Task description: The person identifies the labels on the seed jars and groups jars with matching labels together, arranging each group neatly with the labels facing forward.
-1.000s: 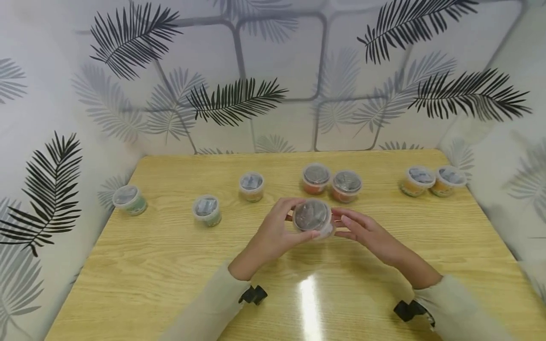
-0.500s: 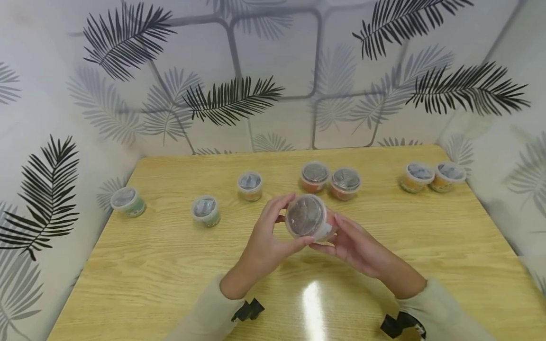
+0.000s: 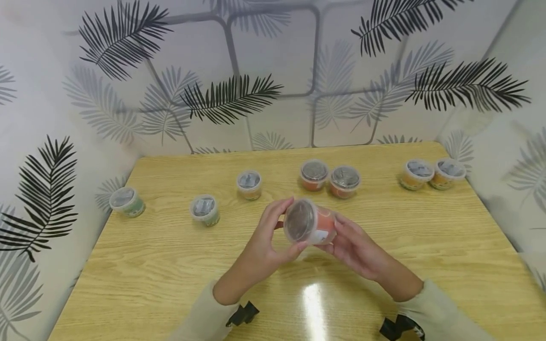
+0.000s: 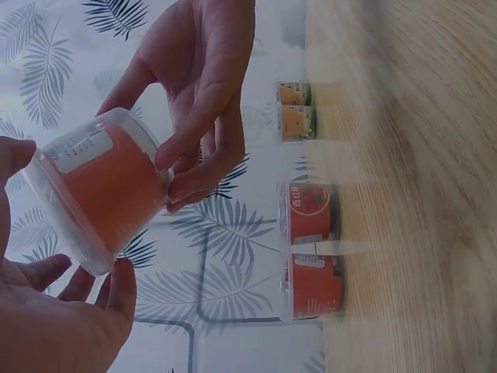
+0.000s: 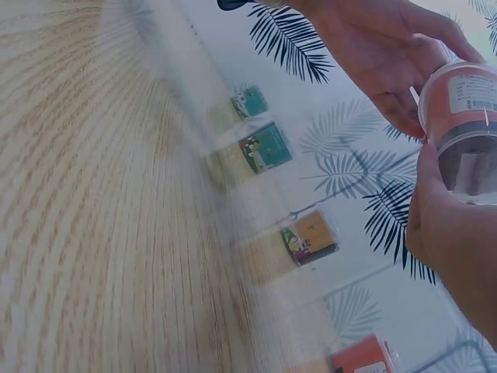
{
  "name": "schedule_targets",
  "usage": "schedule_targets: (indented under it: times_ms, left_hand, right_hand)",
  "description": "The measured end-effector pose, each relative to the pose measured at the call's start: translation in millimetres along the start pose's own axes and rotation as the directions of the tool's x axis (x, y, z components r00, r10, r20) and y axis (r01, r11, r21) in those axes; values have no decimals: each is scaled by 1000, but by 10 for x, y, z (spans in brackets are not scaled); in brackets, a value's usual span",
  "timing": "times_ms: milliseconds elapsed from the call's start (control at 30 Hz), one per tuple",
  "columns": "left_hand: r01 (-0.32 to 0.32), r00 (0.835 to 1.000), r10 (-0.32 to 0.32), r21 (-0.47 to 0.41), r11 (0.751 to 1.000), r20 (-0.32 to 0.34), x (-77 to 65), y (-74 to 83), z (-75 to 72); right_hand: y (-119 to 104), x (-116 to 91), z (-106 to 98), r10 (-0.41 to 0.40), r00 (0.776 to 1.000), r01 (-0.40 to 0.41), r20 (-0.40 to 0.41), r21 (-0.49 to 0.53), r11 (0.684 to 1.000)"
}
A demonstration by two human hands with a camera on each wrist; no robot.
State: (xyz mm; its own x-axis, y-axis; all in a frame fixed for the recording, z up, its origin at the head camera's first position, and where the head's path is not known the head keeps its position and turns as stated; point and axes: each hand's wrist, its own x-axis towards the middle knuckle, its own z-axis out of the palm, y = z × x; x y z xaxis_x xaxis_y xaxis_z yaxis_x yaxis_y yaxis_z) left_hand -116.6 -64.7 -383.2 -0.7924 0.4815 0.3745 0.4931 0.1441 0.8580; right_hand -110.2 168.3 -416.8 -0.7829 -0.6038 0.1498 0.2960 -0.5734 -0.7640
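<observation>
Both hands hold one clear-lidded plastic tub (image 3: pixel 322 227) with a red-orange label, tilted so its lid faces left. My left hand (image 3: pixel 260 246) grips it around the lid rim, thumb below and fingers above. Around the base end, my right hand (image 3: pixel 358 251) holds it with thumb and fingers. The left wrist view shows the tub's orange side (image 4: pixel 116 186) and a white label patch. In the right wrist view, a barcode label (image 5: pixel 474 93) and dark contents are visible through the plastic. Behind it on the table stand two red tubs (image 3: pixel 314 175) side by side.
Two yellow-orange tubs (image 3: pixel 415 175) stand at the back right. A small orange tub (image 3: pixel 249 185) and two green tubs (image 3: pixel 205 210) are spread over the left side of the wooden table (image 3: pixel 170 274). Leaf-patterned sheeting (image 3: pixel 273 71) surrounds the table's back and sides.
The tub has turned so its lid faces left and its red-orange side shows. My right hand has moved left from beside the tub to hold its base.
</observation>
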Motion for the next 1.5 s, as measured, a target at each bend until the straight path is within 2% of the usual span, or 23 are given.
schedule_targets:
  times_ms: [200, 333, 500, 667, 900, 1000, 1233, 1500]
  left_hand:
    - [19, 1000, -20, 64, 998, 19, -17, 39, -20]
    - [50, 998, -54, 101, 994, 31, -29, 54, -33]
    - [91, 994, -95, 84, 992, 49, -46, 50, -39]
    - [70, 996, -74, 76, 995, 56, -54, 56, -53]
    - [-9, 998, 1, 117, 993, 64, -65, 75, -73]
    - [-11, 997, 2, 111, 994, 80, -68, 78, -80]
    - [25, 994, -36, 102, 994, 107, -75, 57, -87]
    - [142, 985, -145, 37, 989, 97, -81, 30, -70]
  right_hand:
    - [29, -11, 63, -11, 996, 7, -89, -48, 999]
    - [57, -22, 79, -29, 990, 13, -136, -115, 993]
    - [80, -42, 76, -33, 984, -3, -174, -203, 979]
    - [72, -38, 95, -15, 991, -13, -136, -208, 978]
    - [64, -9, 90, 26, 998, -36, -57, -185, 982]
    - [74, -13, 79, 45, 998, -51, -38, -171, 984]
    - [112, -34, 95, 14, 998, -24, -68, -149, 989]
    - [152, -41, 136, -28, 990, 8, -136, -146, 989]
